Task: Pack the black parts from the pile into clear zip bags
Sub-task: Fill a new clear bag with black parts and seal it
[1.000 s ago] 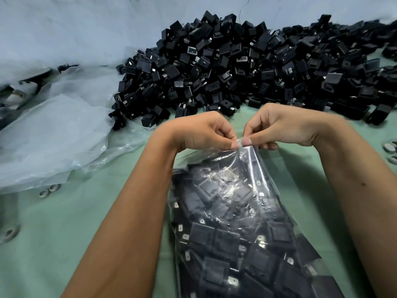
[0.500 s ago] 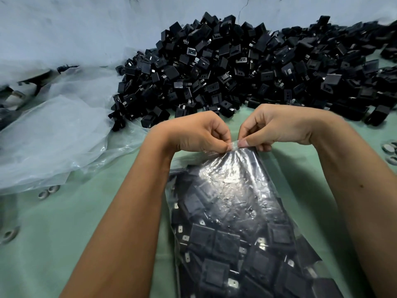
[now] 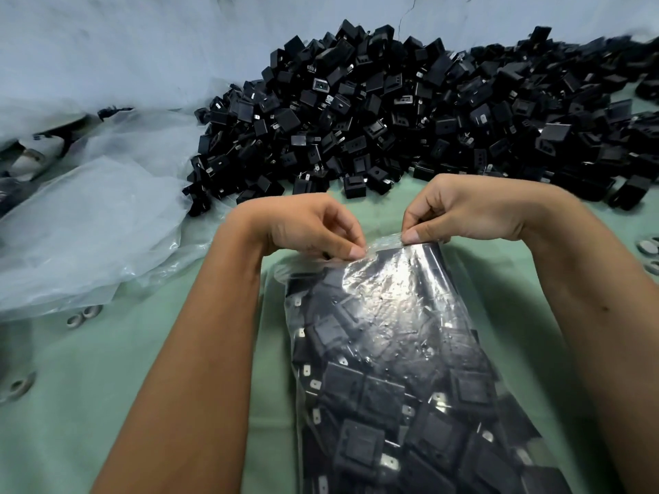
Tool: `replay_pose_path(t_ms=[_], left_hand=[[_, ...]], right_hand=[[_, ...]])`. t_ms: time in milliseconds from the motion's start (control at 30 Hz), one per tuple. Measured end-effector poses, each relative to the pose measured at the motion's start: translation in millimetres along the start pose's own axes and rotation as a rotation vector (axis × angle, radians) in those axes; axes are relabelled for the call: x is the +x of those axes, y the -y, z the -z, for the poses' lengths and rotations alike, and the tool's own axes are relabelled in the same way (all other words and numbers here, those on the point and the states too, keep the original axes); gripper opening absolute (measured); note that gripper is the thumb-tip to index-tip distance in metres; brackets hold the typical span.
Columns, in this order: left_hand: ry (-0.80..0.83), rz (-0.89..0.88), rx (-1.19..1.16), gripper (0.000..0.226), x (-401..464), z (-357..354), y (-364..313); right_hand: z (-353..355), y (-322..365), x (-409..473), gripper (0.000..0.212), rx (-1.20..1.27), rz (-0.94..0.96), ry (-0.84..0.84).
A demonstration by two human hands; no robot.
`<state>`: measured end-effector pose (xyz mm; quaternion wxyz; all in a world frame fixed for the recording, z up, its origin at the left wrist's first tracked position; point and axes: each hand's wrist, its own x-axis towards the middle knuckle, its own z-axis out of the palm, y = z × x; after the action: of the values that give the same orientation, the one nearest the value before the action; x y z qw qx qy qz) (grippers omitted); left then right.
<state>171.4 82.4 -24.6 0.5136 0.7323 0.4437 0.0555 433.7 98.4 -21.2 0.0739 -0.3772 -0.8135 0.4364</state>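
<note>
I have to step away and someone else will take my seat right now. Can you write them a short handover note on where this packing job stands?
Left hand: pinches the top edge of the zip bag.
Right hand: pinches the same edge, a little apart from the left.
The bag lies on the green table, filled with black parts.
Done: this bag is loaded.
Left: whether the zip is sealed cannot be told, so check it. Then bag the large pile behind the hands; loose clear plastic lies to the left.

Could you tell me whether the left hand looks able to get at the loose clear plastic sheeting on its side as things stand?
Probably not at once: the left hand is pinching the top edge of the zip bag. The plastic sheeting lies uncovered on that side, so once it lets go the way looks free.
</note>
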Motion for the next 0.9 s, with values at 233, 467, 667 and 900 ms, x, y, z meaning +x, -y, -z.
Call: replay_pose_path(t_ms=[233,467,667,900], left_hand=[[0.041,-0.018,-0.029,0.016,-0.7,-0.8,2.6],[0.036,0.016,0.030,0.009,-2.4,-3.8,-4.7],[-0.090,-0.014,0.061,0.012,4.1,-12.8,-13.2],[-0.099,-0.077,0.032,0.013,9.7,-21.5,-15.0]], right_hand=[[-0.4,4.3,3.3,0.019,-0.018,-0.047,0.031],[-7.7,9.1,8.7,0.011,-0.016,-0.042,0.008],[-10.8,11.1,10.0,0.019,-0.085,-0.009,0.001],[-11.1,10.2,10.3,0.023,-0.105,0.003,-0.011]])
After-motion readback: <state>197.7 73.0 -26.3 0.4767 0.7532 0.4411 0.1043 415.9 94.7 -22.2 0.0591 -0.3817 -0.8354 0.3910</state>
